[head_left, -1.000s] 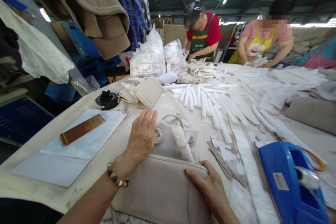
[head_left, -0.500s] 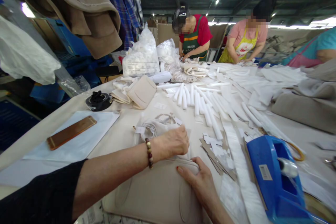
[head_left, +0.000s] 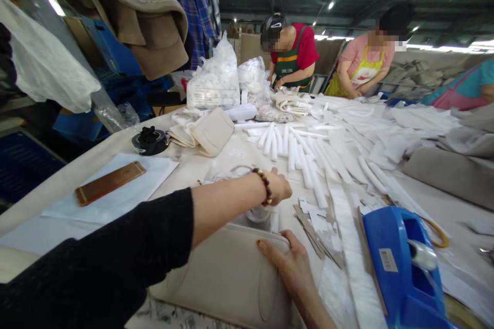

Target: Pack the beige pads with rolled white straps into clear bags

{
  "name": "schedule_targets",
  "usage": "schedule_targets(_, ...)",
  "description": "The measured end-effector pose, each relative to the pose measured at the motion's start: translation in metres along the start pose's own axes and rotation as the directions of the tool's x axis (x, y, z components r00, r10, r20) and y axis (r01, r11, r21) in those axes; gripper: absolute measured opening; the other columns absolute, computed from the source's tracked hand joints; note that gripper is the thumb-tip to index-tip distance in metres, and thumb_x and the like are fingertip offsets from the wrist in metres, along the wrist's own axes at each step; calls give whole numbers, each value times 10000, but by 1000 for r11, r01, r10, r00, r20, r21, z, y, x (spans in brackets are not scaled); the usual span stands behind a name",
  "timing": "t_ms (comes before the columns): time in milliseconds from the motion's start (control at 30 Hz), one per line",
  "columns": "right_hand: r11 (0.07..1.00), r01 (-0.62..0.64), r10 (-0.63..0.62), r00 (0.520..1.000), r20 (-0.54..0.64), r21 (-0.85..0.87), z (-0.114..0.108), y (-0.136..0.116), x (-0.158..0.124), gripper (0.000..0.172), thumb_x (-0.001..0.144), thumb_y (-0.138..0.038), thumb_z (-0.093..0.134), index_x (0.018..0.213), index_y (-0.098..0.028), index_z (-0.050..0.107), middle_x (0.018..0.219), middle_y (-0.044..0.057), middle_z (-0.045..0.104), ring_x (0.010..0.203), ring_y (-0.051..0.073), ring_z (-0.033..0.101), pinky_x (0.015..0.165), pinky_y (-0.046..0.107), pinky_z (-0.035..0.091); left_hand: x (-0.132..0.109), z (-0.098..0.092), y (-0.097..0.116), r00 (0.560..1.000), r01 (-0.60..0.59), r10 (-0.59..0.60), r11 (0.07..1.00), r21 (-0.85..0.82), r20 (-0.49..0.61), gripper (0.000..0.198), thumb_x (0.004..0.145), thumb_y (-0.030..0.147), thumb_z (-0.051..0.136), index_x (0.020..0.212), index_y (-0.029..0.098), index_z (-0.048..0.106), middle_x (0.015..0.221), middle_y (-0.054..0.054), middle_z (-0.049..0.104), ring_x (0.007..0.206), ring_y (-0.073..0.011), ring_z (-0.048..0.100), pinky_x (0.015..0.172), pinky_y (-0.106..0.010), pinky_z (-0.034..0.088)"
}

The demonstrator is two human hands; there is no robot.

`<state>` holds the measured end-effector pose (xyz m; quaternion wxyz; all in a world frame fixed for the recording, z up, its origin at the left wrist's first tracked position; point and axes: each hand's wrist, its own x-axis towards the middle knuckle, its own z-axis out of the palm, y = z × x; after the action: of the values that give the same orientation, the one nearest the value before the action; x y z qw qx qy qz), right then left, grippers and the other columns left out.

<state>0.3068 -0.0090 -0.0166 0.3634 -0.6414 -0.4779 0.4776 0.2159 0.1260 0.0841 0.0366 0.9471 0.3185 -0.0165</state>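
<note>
Bag (head_left: 227, 277): beige, lying flat at the near edge of the surface (head_left: 85, 164), under both arms.
Right hand (head_left: 289, 264): on the bag's top edge, fingers laid loosely over it; the grip is wide, pressing rather than clasping.
Left hand (head_left: 280, 188): crossed over the bag and just beyond its top edge, curled; its fingers are hidden, so I cannot tell its grip.
Wrapped piece (head_left: 259, 213): white, between the left hand and the bag.
Paper scraps (head_left: 316, 218): just right of the bag.
Tape dispenser (head_left: 405, 262): blue, near the bag's right side.
White rolls (head_left: 293, 149): in a row beyond the bag.
Phone (head_left: 110, 182): well left of the bag.
Risk: the crossed forearm hangs low, so it could likely drag the wrapped piece or sweep the scraps. The bag is only pressed, so it may slide.
</note>
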Motion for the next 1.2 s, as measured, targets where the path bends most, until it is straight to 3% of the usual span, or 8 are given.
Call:
schedule_targets(100,1000,-2,2,1000,11,-1,0,1,1,373,650,-544,660,719,-202,527,608,-20,587,605,173,534,542,255,393,-44,-16,-6,995,-103,103,993,60,-11,402,743,3,570,1107,173,563,1096,-89,604,1063,-232,526,990,-446,369)
schedule_targets(200,998,-2,2,1000,5,-62,-1,2,1,389,639,-562,663,718,-206,526,608,-22,594,623,183,545,572,261,402,-118,-3,-14,925,156,-116,984,82,-362,169,847,103,465,970,129,577,960,-117,613,903,-241,563,815,-388,465)
schedule_targets(300,996,-15,15,1000,-9,-90,-2,0,0,418,633,-597,655,736,-207,545,629,-17,622,660,201,573,615,270,417,-190,37,-24,668,420,-521,853,-308,-532,343,837,404,544,1074,155,527,1070,-129,594,993,-265,567,839,-400,483)
schedule_targets(400,994,-28,25,999,-35,-110,-2,-6,-1,428,617,-617,643,722,-209,567,623,-19,634,675,208,587,629,267,421,-229,81,-29,392,508,-903,372,-777,-175,635,653,561,641,1101,138,488,1029,-127,611,926,-274,610,779,-392,517)
schedule_targets(500,986,-47,39,998,-51,-158,-2,-12,-3,418,614,-622,625,699,-215,581,587,-31,623,649,196,580,620,256,417,-234,102,-24,456,374,-883,77,-924,111,604,617,546,649,1057,151,527,934,-76,654,890,-251,629,782,-336,508)
schedule_targets(600,978,-63,47,995,-83,-200,-1,-16,-4,419,604,-629,618,690,-220,590,574,-31,623,639,197,580,616,256,418,-226,102,-17,512,391,-846,73,-918,151,524,670,564,607,1021,177,560,804,-21,663,791,-231,628,725,-306,494)
schedule_targets(1033,943,-217,174,968,-180,-251,8,-8,-1,509,607,-665,613,864,-229,554,640,4,665,685,255,633,659,324,462,-210,109,-18,348,609,-896,-7,-793,276,409,696,591,535,920,251,569,796,18,669,817,-251,622,743,-319,439)
schedule_targets(1200,877,-140,20,967,-255,-460,9,10,3,547,688,-716,536,947,-234,551,756,58,691,727,290,652,652,371,466,-206,109,-21,364,662,-886,29,-749,288,390,720,575,485,924,245,522,844,-16,664,838,-269,621,794,-353,423)
